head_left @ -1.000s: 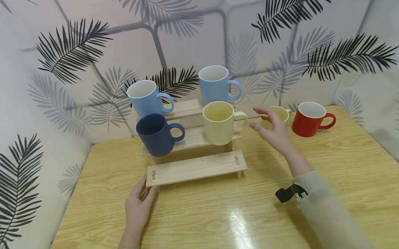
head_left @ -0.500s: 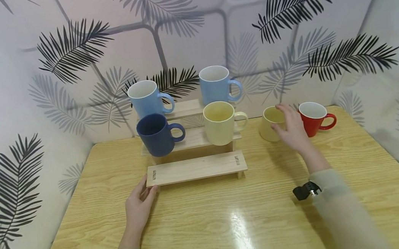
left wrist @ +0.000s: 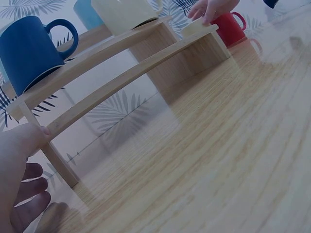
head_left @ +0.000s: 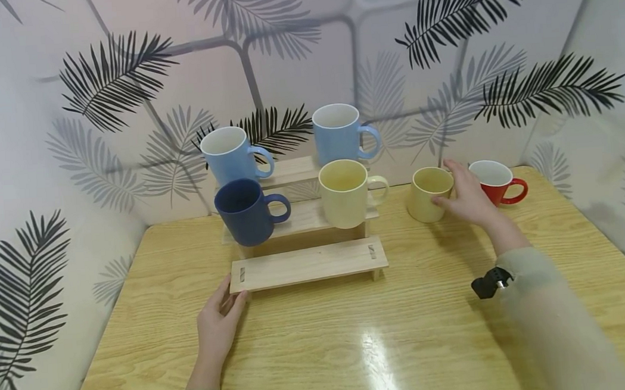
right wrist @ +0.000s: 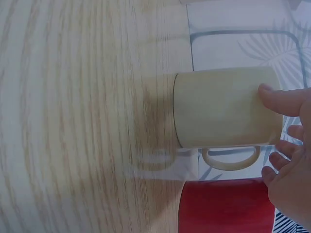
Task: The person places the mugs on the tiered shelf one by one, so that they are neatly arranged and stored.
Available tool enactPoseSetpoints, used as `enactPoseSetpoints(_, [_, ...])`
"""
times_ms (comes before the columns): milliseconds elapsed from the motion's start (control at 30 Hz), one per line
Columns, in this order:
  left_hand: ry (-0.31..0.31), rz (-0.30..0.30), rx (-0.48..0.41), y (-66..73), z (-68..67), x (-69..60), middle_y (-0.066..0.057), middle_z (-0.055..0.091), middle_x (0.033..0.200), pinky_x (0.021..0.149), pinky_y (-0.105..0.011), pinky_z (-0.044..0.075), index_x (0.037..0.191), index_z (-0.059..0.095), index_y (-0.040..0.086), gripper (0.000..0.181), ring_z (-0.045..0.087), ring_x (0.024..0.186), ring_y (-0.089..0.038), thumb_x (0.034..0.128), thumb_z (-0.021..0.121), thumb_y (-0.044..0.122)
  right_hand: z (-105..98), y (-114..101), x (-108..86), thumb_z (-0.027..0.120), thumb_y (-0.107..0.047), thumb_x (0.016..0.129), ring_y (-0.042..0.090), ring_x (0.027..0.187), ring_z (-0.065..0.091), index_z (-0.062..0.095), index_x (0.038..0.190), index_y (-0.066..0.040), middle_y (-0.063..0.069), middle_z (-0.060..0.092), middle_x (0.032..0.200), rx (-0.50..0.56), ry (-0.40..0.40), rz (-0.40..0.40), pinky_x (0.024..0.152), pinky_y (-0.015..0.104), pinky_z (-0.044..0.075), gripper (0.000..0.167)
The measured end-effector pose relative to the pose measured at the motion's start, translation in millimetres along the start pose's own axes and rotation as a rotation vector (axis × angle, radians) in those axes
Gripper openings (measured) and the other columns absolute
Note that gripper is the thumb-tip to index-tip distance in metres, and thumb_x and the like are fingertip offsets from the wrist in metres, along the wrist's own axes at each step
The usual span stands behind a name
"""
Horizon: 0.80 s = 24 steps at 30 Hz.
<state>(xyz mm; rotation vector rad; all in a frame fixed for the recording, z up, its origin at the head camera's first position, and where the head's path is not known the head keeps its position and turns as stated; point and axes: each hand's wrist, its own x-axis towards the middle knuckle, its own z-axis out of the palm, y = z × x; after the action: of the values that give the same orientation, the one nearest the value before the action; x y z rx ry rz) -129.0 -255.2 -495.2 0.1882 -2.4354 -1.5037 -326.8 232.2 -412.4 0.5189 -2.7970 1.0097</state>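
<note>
Yellow mug (head_left: 423,205) stood upright on the wood-grain table (head_left: 306,350), right of the wooden rack (head_left: 308,264) and just left of the red mug (head_left: 495,192). Handle (right wrist: 231,167) pointed toward the red one, seen in the right wrist view only. Right hand (head_left: 471,197) was at it: thumb on the outer wall near the rim, thumb and fingers apart, the fingers bent on the handle side. Couldn't tell if those fingers touched the wall or had closed on it. Left hand (head_left: 216,326) pinched the near left corner of the rack's lowest board, thumb at the front edge, remaining fingers curled below board level by the left leg. Rack had three steps. Top: two light-blue mugs, left one (head_left: 228,159) and right one (head_left: 336,141), handles to the right. Middle: dark-blue mug (head_left: 244,218) at left, second yellow mug (head_left: 343,204) at right, well apart, handles also right. Both wrists wore black camera mounts, right one (head_left: 490,282) clear of the table. Backdrop (head_left: 304,64) was leaf-printed.
</note>
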Motion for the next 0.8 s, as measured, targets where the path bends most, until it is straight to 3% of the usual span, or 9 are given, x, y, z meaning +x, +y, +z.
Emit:
enactPoseSetpoints(400, [0.003,-0.002,0.010,-0.8,0.7,-0.1,-0.018,0.042,0.144,0.095,-0.022,0.046,0.143,0.041,0.000,0.065,0.049,0.124,-0.032,0.0921,0.064,0.034,-1.5,8.9,9.3,0.074,-0.018,0.085,0.051,0.131,0.026,0.014,0.147,0.011,0.037,0.028,0.143,-0.011,-0.083,0.001,0.110,0.065,0.021,0.091])
enactPoseSetpoints(800, [0.009,0.015,0.005,-2.0,0.9,-0.1,-0.018,0.044,0.142,0.093,-0.020,0.047,0.142,0.043,0.001,0.063,0.051,0.122,-0.031,0.0921,0.064,0.033,-2.6,7.2,6.4,0.075,-0.029,0.084,0.053,0.133,0.021,0.012,0.147,0.012,0.038,0.024,0.144,-0.060,-0.095,0.033,0.110,0.065,0.018,0.098])
